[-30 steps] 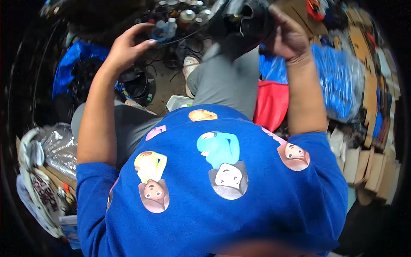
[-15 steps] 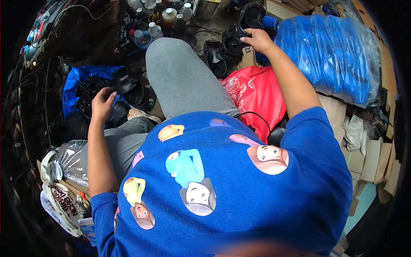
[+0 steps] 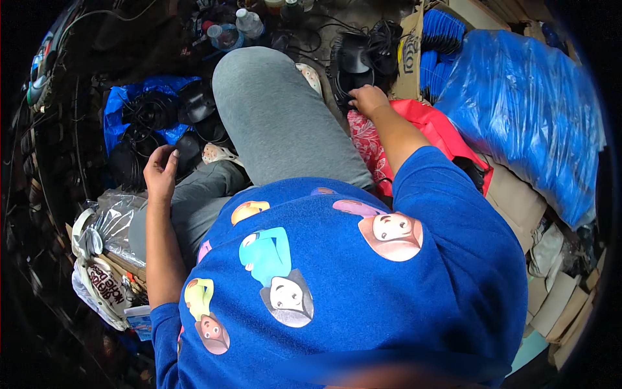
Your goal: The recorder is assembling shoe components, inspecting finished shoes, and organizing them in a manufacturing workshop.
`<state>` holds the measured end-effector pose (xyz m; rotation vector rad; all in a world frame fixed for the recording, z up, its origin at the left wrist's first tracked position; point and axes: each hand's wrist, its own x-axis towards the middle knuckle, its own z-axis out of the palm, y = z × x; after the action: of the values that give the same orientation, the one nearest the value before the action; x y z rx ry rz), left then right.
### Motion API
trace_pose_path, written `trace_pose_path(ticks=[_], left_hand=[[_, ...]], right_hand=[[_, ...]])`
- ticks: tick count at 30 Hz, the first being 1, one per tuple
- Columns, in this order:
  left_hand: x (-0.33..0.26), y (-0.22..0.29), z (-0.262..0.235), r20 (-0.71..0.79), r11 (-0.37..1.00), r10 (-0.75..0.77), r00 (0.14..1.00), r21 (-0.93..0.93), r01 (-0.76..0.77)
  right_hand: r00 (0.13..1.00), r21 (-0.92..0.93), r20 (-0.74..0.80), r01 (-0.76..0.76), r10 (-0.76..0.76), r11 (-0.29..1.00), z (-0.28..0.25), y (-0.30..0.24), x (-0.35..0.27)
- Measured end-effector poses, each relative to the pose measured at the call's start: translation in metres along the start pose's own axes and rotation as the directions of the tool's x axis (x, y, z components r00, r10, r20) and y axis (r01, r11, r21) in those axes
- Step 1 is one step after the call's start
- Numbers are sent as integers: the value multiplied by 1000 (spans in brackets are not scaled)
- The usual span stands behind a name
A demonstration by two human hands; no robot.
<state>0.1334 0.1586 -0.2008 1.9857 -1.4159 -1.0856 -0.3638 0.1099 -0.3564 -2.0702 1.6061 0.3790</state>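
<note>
I sit with grey trousers (image 3: pixel 278 123) and a blue printed shirt (image 3: pixel 337 285) filling the middle of the view. My left hand (image 3: pixel 161 172) hovers by my left knee with its fingers loosely apart, right beside a heap of black round devices and cables (image 3: pixel 155 123) on a blue plastic sheet (image 3: pixel 123 97). My right hand (image 3: pixel 368 100) reaches forward over a red patterned cloth (image 3: pixel 366 146). Its fingertips curl down onto the edge of a black device with coiled cables (image 3: pixel 356 61). Whether they grip it is hidden.
A big blue plastic bag (image 3: pixel 525 110) lies at the right, with a red bag (image 3: pixel 447 136) beside it and cardboard pieces (image 3: pixel 557 298) below. Bottles (image 3: pixel 236 29) stand at the top. Crumpled clear and printed plastic bags (image 3: pixel 103 253) lie at the lower left.
Both hands have come down from a black object held up in front. The left dropped to the black heap by my knee, and the right went to the black device ahead.
</note>
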Motion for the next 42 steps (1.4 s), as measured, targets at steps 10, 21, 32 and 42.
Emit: trace_pose_path(ticks=[10, 21, 32, 42], left_hand=[[-7, 9, 8, 35, 993, -95, 995, 78, 92], [3, 31, 17, 46, 995, -5, 999, 104, 0], [14, 132, 47, 97, 909, 414, 905, 6, -417], [1, 230, 116, 500, 785, 565, 657, -81, -614]], right_hand=[[941, -152, 220, -226, 256, 962, 33, -13, 9], [959, -70, 105, -255, 262, 964, 11, -15, 16], [996, 733, -8, -57, 93, 678, -83, 57, 6], [966, 662, -208, 22, 156, 749, -188, -14, -107]])
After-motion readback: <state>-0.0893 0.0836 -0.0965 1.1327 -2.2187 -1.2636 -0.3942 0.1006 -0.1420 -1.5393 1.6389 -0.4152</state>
